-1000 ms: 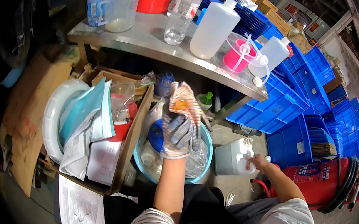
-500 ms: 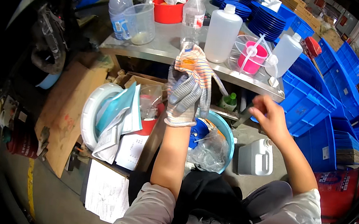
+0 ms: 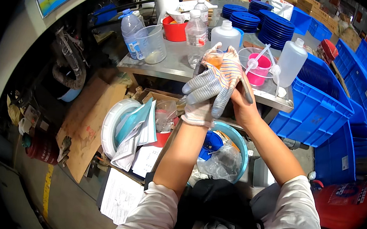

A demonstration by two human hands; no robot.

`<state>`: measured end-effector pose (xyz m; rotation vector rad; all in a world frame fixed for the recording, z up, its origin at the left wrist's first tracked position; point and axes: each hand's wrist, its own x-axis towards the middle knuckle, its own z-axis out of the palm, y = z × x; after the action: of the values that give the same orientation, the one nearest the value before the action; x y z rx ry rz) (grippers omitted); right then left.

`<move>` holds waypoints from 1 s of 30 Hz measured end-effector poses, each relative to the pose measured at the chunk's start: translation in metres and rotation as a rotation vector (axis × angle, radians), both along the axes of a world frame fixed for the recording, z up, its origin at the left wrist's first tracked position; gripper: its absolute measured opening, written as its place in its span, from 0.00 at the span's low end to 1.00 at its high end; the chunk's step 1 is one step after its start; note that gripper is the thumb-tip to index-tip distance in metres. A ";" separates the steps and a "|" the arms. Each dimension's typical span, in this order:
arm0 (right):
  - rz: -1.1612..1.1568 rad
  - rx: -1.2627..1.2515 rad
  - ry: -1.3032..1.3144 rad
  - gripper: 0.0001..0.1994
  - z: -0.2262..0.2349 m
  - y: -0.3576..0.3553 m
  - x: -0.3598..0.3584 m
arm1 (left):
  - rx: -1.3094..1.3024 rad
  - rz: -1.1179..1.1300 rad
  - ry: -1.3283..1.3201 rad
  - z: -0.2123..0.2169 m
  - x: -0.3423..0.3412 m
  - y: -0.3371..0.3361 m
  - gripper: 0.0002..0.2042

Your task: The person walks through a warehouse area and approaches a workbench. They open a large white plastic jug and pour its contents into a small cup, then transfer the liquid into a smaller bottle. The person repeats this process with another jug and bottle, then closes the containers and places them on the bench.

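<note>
While both hands are raised together over the near edge of the bench [image 3: 165,70], we read the left hand [image 3: 211,88], in a striped knit glove, as gripping a small clear cup [image 3: 215,59] of orange liquid at its fingertips; the cup sits upright at the top of the glove, above the knuckles, long axis roughly vertical. Left fingers [image 3: 197,85] curl inward around it, clenched on the cup, though the glove hides how far they wrap. The bare right hand [image 3: 241,98] presses against the glove from the right side, just beside and touching it; we cannot tell if its fingers are pinching the glove fabric or something thin, since the glove covers most of them. So the cup lies up and slightly left of the right hand, and the left hand is the one on it. Behind the cup on the bench stand a white bottle [image 3: 225,36], a clear water bottle [image 3: 196,31], a pink cup [image 3: 260,69] inside a clear tub, and a taller white bottle [image 3: 291,59] to the right. A clear beaker [image 3: 150,44] sits well left. Below the hands, on the floor, a blue basin [image 3: 239,142] holds crumpled plastic. Blue crates [image 3: 322,111] stack to the right.
</note>
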<state>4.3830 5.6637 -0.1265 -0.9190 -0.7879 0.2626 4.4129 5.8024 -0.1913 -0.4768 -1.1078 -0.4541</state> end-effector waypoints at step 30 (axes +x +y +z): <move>0.118 0.315 0.218 0.27 0.043 -0.008 0.028 | 0.755 1.369 0.797 0.094 -0.038 -0.049 0.19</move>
<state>4.4114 5.6555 -0.0831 -0.5378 -0.6594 0.3254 4.3747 5.7539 -0.0976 0.7440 -0.2370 0.5212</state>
